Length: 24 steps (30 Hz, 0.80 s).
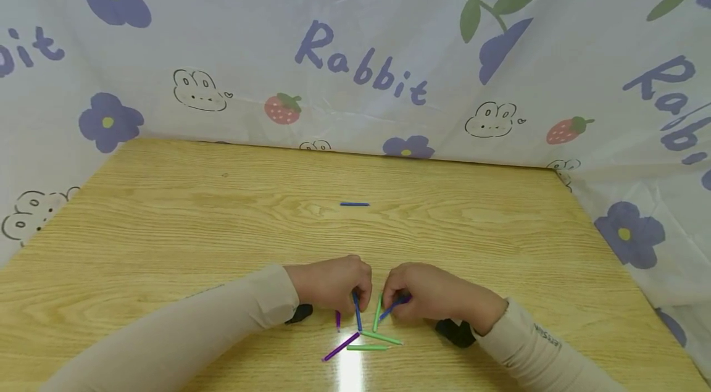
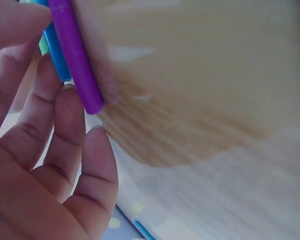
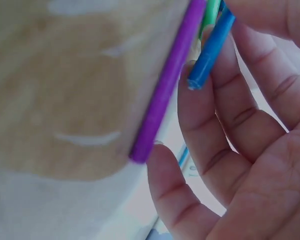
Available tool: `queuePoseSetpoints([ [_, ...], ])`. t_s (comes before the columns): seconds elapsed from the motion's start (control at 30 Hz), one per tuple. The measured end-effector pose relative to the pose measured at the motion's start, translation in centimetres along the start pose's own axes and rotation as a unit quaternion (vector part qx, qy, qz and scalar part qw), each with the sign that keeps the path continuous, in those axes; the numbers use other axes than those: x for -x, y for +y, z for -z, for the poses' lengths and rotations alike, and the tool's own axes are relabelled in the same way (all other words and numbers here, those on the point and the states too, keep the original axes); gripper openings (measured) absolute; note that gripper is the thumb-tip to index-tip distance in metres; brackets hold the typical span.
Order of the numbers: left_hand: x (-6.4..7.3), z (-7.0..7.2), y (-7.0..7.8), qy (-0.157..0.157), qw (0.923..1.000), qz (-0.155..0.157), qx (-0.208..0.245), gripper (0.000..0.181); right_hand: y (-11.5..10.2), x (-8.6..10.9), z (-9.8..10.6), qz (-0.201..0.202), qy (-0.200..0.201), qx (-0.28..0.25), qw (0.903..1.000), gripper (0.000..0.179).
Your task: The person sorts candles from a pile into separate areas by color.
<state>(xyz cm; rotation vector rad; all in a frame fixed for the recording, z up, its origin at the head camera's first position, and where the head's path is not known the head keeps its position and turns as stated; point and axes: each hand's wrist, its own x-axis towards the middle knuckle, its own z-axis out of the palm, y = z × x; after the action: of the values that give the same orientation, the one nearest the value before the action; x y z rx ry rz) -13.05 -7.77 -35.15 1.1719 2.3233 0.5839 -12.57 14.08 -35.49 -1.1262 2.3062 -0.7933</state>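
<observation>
My left hand (image 1: 337,284) pinches a blue stick (image 1: 358,315) between thumb and fingers, its lower end pointing towards me. A purple stick (image 2: 77,57) lies alongside it in the left wrist view, close to the thumb tip. Facing it, my right hand (image 1: 430,291) pinches another blue stick (image 3: 210,52), held at a slant. Beside that one run a purple stick (image 3: 167,85) and a green stick (image 1: 378,313). Just below both hands, two more green sticks (image 1: 382,337) and a purple stick (image 1: 340,347) lie on the table.
A lone blue stick (image 1: 354,204) lies farther back on the wood-grain table (image 1: 194,207). A printed cloth (image 1: 361,9) hangs behind the table and at its sides. Dark wrist devices (image 1: 455,333) show under the forearms. Bright glare falls near the front sticks.
</observation>
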Motion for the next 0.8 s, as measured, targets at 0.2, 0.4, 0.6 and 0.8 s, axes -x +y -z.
queuePoseSetpoints([
  [0.2,0.1,0.0,0.1,0.001,1.0000,-0.003,-0.008,0.023,0.6,0.4,0.9,-0.023,0.029,-0.045,0.9983,0.012],
  [0.4,0.1,-0.1,0.0,0.007,0.9996,-0.016,-0.021,0.023,1.5,0.7,2.2,-0.051,0.073,-0.063,0.9941,0.008],
  [0.6,0.0,-0.1,0.0,0.004,0.9996,-0.018,-0.022,0.023,2.5,0.4,2.9,-0.051,0.098,-0.066,0.9917,0.010],
  [0.8,0.0,-0.1,0.0,0.004,0.9997,-0.015,-0.018,0.023,2.9,-0.1,3.4,-0.056,0.112,-0.069,0.9897,0.009],
])
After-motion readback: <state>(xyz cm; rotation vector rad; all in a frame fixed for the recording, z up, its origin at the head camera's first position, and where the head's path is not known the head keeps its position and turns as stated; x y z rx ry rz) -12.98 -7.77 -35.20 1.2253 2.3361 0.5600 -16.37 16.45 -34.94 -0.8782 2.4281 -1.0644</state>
